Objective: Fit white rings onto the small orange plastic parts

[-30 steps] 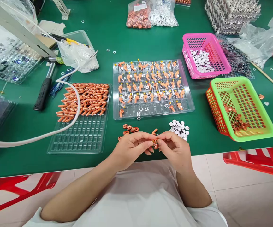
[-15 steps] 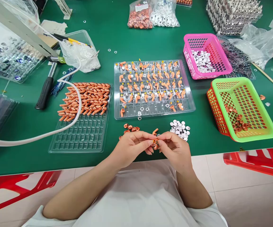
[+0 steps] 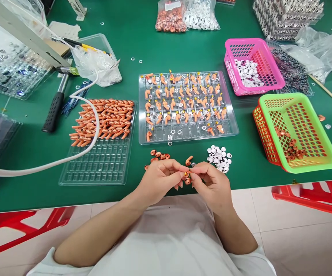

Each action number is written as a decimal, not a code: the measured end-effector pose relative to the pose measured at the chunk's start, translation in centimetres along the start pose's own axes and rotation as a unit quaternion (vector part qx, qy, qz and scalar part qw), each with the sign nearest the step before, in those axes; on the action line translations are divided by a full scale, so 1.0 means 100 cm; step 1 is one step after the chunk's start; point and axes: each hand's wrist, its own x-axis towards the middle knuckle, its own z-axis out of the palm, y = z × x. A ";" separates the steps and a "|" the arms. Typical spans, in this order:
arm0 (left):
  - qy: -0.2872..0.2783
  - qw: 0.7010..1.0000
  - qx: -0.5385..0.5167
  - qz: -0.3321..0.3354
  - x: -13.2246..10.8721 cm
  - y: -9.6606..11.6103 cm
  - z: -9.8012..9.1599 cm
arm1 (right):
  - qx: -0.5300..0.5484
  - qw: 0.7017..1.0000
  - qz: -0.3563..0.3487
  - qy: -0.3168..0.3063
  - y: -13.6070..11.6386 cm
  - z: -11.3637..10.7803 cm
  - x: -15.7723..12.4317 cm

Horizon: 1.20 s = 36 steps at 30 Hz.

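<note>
My left hand and my right hand meet close to the table's front edge. Thumbs and fingers of both pinch a small copper-coloured earbud shell with a yellowish spot on it; fingertips hide much of it. Just below lies another round copper shell. Beyond my fingertips rests an orange earbud stem piece. Left of it is a cluster of copper shell caps, partly behind my left hand. To the right, white round discs lie in a loose pile.
A clear tray of orange earbud pieces stands ahead. Another tray, half filled with copper stems, lies left under a white cable. A hammer is farther left. Pink basket and green basket stand right.
Both hands stay together, with the fingers shifting slightly around the shell. The orange stem piece beyond them shows a little more. The view has moved slightly.
</note>
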 end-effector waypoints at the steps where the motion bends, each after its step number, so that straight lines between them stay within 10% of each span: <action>1: 0.003 1.000 -0.003 -0.001 0.001 0.000 0.000 | -0.003 1.000 -0.002 0.002 0.001 0.000 0.000; 24: -0.004 0.981 0.113 0.156 -0.008 -0.007 0.006 | -0.128 0.991 -0.040 0.010 -0.012 -0.008 0.005; 36: -0.105 0.993 -0.035 0.049 0.002 0.003 -0.007 | 0.000 0.998 -0.013 -0.062 -0.012 -0.017 0.008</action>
